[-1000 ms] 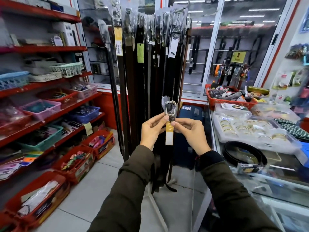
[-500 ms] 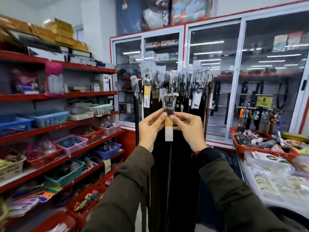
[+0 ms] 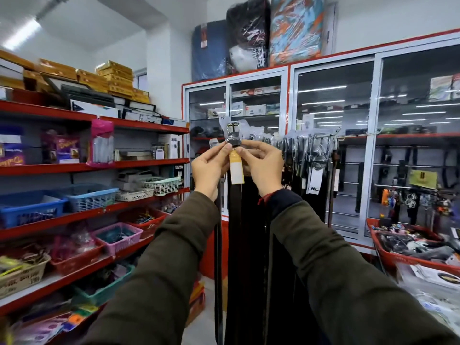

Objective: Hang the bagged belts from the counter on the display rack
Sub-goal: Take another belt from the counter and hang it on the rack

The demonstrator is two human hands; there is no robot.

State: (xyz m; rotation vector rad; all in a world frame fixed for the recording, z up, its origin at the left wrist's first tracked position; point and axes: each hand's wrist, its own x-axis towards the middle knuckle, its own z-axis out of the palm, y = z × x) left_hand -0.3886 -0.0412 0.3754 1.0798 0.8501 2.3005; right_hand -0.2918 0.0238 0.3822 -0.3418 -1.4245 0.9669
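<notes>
A bagged belt (image 3: 233,195) is held up at chest height in front of the display rack (image 3: 323,136), pinched just below its buckle (image 3: 233,131) from both sides. The fingers of the left hand (image 3: 210,165) are closed on the left edge of the clear bag, thumb and forefinger meeting at the neck under the buckle; the fingers of the right hand (image 3: 263,165) are closed on the right edge at the same height. The silver buckle stands upright above the fingertips inside the crinkled plastic, and a yellow-and-white tag (image 3: 236,170) hangs between the two hands against the dark strap, which drops straight down between the olive sleeves (image 3: 159,282). Behind the hands and to their right, a row of other bagged belts (image 3: 308,150) is seen hanging from the rack's horizontal bar, their dark straps falling side by side; whether the held belt's bag is touching the bar cannot be told. Red shelves (image 3: 99,165) with plastic baskets (image 3: 92,197) are seen on the left, glass-fronted cabinets (image 3: 333,145) stand behind the rack, and a red bin (image 3: 388,255) of small goods sits at the lower right.
</notes>
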